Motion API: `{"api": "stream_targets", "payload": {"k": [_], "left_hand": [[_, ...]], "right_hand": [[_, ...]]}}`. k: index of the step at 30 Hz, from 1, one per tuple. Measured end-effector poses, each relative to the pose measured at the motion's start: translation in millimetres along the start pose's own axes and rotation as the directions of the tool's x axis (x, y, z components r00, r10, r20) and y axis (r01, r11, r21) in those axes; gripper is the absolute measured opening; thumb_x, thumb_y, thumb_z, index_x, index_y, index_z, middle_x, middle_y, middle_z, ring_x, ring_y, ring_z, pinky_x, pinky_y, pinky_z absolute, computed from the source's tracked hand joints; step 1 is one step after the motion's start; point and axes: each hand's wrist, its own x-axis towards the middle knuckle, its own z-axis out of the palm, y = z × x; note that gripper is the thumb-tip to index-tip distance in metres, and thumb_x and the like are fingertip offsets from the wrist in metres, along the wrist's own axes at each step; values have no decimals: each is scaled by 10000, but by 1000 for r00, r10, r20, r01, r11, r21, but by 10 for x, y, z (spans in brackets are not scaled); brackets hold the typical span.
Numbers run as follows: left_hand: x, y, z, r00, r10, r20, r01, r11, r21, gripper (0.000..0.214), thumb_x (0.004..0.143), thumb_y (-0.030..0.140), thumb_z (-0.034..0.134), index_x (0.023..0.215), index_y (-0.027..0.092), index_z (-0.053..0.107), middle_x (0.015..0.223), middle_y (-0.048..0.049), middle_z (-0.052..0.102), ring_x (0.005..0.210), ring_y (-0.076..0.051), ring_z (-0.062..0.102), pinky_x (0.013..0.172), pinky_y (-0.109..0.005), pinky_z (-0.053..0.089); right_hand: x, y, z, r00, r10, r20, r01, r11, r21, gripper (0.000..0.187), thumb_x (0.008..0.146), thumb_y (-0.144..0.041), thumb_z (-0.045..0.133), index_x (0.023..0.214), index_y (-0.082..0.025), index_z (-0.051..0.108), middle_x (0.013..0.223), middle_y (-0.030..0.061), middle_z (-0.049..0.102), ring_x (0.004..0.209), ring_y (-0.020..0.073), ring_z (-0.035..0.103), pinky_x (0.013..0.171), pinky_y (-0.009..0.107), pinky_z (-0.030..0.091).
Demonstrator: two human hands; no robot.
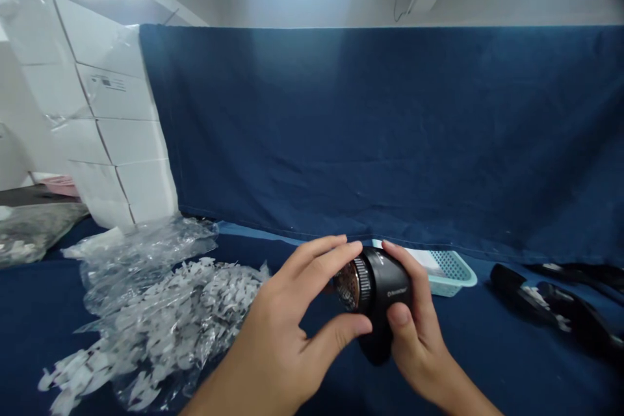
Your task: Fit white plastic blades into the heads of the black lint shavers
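Over the middle of the blue-covered desk, in the head view, here's the black device, held up in both hands, clear of the cloth. Left hand first: fingers arched over the top, thumb tucked underneath, pinching the ridged collar around the head. Right hand has the body, index finger along the far edge, thumb pressed to the lettered side. That split grip looks deliberate: the right seems to carry and steady the weight, while the left gets a firm hold on the rim, the ridges likely giving it purchase.

And which way does it point? The round perforated face looks left and a little toward the wearer; the body's long axis drops from the head toward the desk, close to upright, its lower end partly hidden by the hands.

Out to the left, a heap of small pale pieces lies on and around clear plastic, probably kept there within easy reach. Behind the right hand, a turquoise basket holds something white and flat. Further right, dark items lie on the cloth, too blurred to identify.
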Motion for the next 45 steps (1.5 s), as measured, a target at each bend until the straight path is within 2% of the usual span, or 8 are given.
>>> {"api": "stream_targets", "payload": {"k": [4,10,18,24,34,37,40,45], "left_hand": [[1,-9,49,999,44,6,-44,997,70,525,915,347,594,1407,347,412,1359,-22,521,1172,-230,579,1013,-362,518],[-31,-15,110,992,119,36,-122,985,123,527,965,359,492,1457,264,331,1395,-74,465,1243,-239,516,1047,-340,486],[-77,-13,163,996,37,85,-44,996,81,527,979,328,447,1471,276,267,1420,-100,421,1272,-278,479,1039,-432,489],[-93,16,158,996,-14,92,13,1000,10,494,981,327,427,1452,276,287,1386,-103,460,1225,-281,513,1013,-451,496],[-95,80,196,1000,-5,11,5,1000,12,335,963,330,427,1270,201,464,1088,-89,621,967,-241,618,838,-395,538],[-85,90,188,998,-69,1,69,997,-39,277,965,354,408,1162,200,527,1004,-70,655,869,-216,636,753,-350,532],[-60,112,144,987,-151,53,157,980,-122,261,959,393,413,1028,191,563,838,-32,661,720,-175,626,621,-280,493],[-19,120,110,956,-276,102,292,933,-212,351,966,445,387,842,181,581,619,33,538,536,-109,512,485,-217,383]], "right_hand": [[-12,61,16,1000,22,7,-22,999,23,512,963,-529,386,1438,-360,300,1354,30,505,1166,248,545,907,351,510],[-40,162,52,994,-96,-55,92,994,-62,546,957,-547,378,1453,-342,279,1330,54,474,1120,253,545,889,366,503],[-72,298,140,965,-229,-124,213,968,-129,577,956,-530,388,1472,-317,242,1274,91,489,1069,262,570,856,401,524],[-81,349,175,921,-351,-172,329,933,-144,583,931,-510,468,1446,-314,277,1278,123,494,1148,314,530,883,522,508],[-84,380,195,864,-469,-182,449,882,-144,581,908,-455,548,1419,-373,284,1356,122,434,1121,312,545,820,572,525],[-107,385,177,859,-486,-159,452,867,-208,573,885,-480,575,1389,-404,311,1368,109,422,1115,313,545,792,561,535],[-128,357,158,866,-482,-137,448,867,-221,581,857,-487,615,1361,-435,330,1360,90,420,1094,308,539,777,544,533],[-135,282,138,871,-484,-85,447,851,-275,623,847,-444,646,1372,-482,313,1390,64,386,1083,304,515,782,531,510]]}}
